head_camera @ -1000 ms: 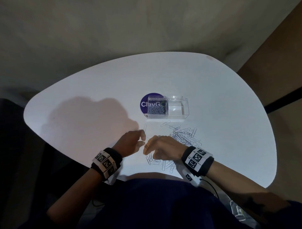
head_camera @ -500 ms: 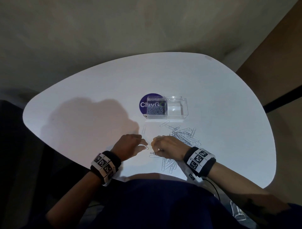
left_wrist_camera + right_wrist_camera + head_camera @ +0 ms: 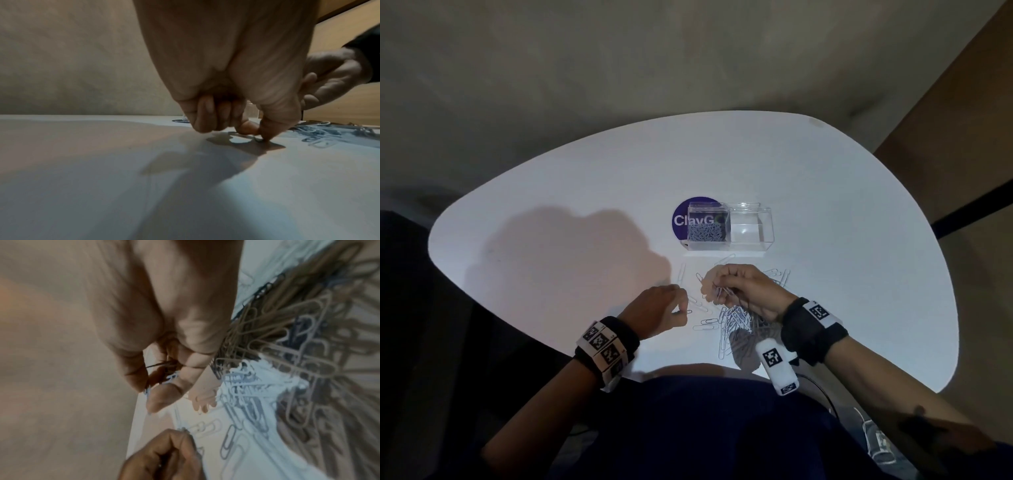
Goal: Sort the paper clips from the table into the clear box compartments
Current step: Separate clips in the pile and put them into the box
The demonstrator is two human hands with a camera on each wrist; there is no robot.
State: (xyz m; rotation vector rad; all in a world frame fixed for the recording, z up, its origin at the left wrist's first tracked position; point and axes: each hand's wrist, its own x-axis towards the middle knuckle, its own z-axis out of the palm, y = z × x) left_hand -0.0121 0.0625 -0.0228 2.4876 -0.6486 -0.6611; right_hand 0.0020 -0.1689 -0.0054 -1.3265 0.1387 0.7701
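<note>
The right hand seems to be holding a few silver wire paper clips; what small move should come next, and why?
Probably carry the right hand forward to the clear plastic box and drop its pinched silver wire paper clips in; which compartment fits cannot be told.

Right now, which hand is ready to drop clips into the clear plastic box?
Probably the right hand: it holds several silver wire paper clips, raised and nearest the clear plastic box. The left hand pinches one small clip on the white table.
</note>
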